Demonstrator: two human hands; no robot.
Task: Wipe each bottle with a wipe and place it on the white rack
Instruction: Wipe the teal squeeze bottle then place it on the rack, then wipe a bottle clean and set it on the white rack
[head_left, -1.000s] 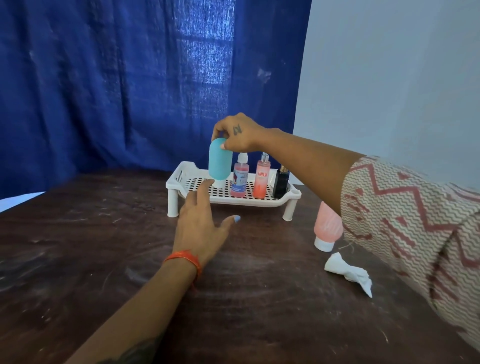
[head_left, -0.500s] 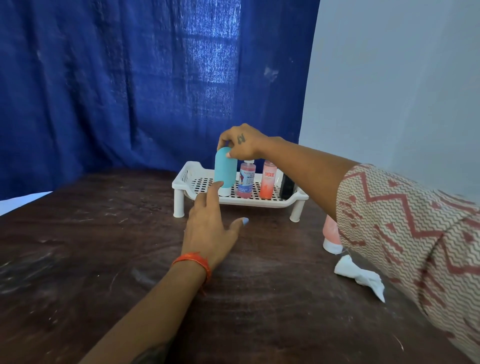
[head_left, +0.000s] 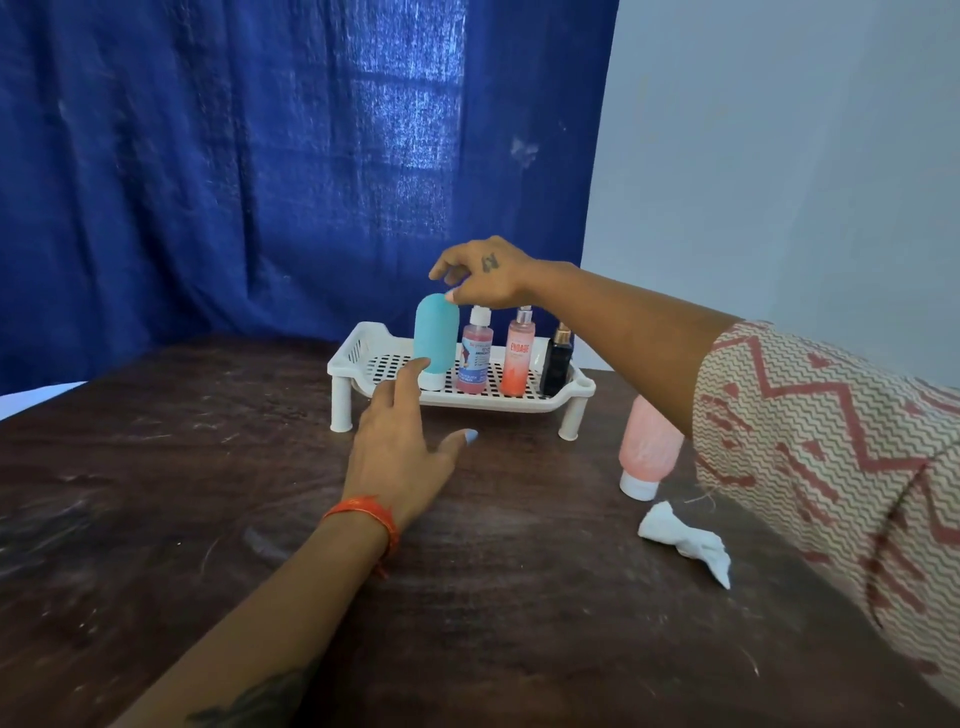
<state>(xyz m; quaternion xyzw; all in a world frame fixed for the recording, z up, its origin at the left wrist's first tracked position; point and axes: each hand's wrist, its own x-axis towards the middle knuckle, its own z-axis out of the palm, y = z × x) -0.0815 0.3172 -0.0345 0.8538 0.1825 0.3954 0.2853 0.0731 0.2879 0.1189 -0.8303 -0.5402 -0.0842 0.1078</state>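
A teal bottle (head_left: 436, 338) stands cap-down on the white rack (head_left: 483, 403), at the left of a row with a pink spray bottle (head_left: 475, 358), an orange-pink bottle (head_left: 517, 361) and a small black bottle (head_left: 556, 364). My right hand (head_left: 483, 275) hovers at the teal bottle's top. Its thumb tip touches the bottle and its fingers are lifted off. My left hand (head_left: 400, 457) lies flat over the table, fingers straight, with the index fingertip at the teal bottle's lower part. A pink tube bottle (head_left: 647, 452) stands on the table to the right, beside a crumpled white wipe (head_left: 685, 543).
The dark wooden table (head_left: 156, 519) spreads left and toward me. A blue curtain (head_left: 260, 156) hangs behind the rack and a pale wall (head_left: 779, 156) is at the right. My right sleeve hides part of the pink tube bottle.
The teal bottle came down from the air onto the rack. My right hand's fingers have lifted off its top. My left hand reached slightly closer to the bottle.
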